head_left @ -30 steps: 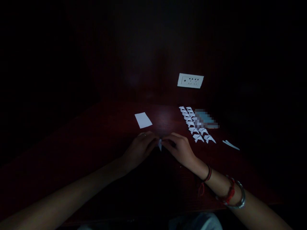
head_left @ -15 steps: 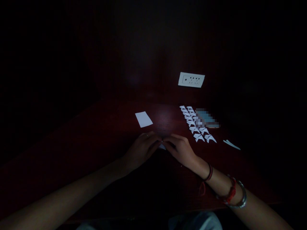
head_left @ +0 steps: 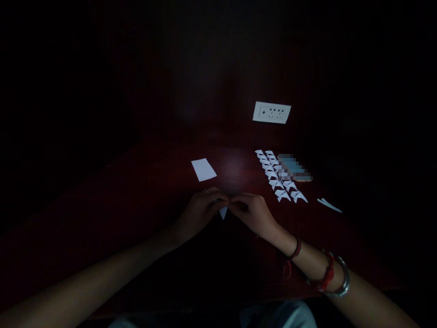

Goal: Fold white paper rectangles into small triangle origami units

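The scene is very dark. My left hand and my right hand meet at the middle of a dark red table. Both pinch a small folded white paper piece, whose pointed tip shows below the fingertips. A ring sits on a left finger. Bracelets and a red thread circle my right wrist. To the right lie two rows of several small folded white paper pieces. A flat white paper slip rests just beyond my left hand.
A white wall socket plate is on the dark wall behind the table. A blurred bluish flat object lies beside the folded pieces. A thin white paper strip lies at the right. The table's front edge runs near my lap.
The paper piece between my fingertips has turned; its pointed tip now hangs below the fingers. Both hands stay together at the same spot.
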`<action>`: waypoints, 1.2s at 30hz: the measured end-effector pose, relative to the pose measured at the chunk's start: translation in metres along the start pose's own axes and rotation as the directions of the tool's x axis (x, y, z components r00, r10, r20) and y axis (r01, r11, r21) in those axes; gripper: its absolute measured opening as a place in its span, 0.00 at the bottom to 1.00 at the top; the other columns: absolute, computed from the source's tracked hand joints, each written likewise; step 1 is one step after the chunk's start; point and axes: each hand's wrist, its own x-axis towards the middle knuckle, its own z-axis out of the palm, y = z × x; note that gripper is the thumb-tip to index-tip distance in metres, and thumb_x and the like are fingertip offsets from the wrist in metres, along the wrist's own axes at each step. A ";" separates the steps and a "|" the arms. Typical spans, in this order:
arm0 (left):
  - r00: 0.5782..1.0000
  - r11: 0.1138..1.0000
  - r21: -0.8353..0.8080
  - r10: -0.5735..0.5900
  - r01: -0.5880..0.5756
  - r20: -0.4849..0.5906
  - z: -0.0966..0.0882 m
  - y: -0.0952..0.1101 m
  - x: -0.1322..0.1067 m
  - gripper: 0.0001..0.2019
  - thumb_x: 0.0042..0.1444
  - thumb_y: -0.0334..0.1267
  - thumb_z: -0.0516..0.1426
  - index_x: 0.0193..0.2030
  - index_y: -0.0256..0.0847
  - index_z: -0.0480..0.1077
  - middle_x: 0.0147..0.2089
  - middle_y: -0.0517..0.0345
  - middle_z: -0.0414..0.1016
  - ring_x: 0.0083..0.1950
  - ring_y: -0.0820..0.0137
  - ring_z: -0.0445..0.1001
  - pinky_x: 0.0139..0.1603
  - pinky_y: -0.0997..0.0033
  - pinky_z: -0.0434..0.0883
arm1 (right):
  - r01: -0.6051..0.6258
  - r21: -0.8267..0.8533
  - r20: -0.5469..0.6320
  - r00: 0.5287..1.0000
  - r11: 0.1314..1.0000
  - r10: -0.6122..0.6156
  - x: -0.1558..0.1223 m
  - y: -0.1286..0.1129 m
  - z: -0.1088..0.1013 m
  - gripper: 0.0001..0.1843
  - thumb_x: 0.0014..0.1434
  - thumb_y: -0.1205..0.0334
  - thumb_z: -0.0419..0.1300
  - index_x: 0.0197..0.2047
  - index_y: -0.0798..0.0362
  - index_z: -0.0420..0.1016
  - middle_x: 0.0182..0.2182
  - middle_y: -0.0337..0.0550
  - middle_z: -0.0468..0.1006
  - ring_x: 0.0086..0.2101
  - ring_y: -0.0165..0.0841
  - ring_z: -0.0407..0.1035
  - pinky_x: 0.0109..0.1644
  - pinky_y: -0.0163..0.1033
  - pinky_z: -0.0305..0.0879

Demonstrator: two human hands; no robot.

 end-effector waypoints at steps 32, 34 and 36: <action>0.930 0.825 -0.434 -0.288 0.362 0.229 -0.009 -0.028 0.002 0.23 0.47 0.36 0.58 0.50 0.42 0.56 0.35 0.61 0.67 0.36 0.71 0.70 0.37 0.69 0.66 | -0.392 0.421 0.154 0.920 0.818 0.362 0.005 0.025 0.004 0.06 0.47 0.62 0.56 0.23 0.56 0.67 0.17 0.36 0.67 0.20 0.25 0.60 0.26 0.31 0.56; 0.928 0.818 -0.442 -0.292 0.367 0.230 -0.010 -0.027 0.003 0.23 0.46 0.35 0.58 0.50 0.42 0.56 0.35 0.61 0.68 0.36 0.71 0.70 0.37 0.70 0.66 | -0.396 0.419 0.149 0.918 0.817 0.368 0.004 0.025 0.005 0.06 0.48 0.63 0.55 0.23 0.56 0.66 0.17 0.36 0.67 0.20 0.25 0.60 0.26 0.31 0.56; 0.929 0.811 -0.457 -0.283 0.365 0.239 -0.010 -0.027 0.003 0.24 0.47 0.35 0.58 0.50 0.42 0.56 0.35 0.61 0.68 0.36 0.71 0.70 0.37 0.70 0.67 | -0.399 0.437 0.170 0.917 0.806 0.361 0.004 0.025 0.005 0.07 0.48 0.63 0.55 0.23 0.57 0.66 0.18 0.36 0.67 0.21 0.25 0.60 0.27 0.31 0.56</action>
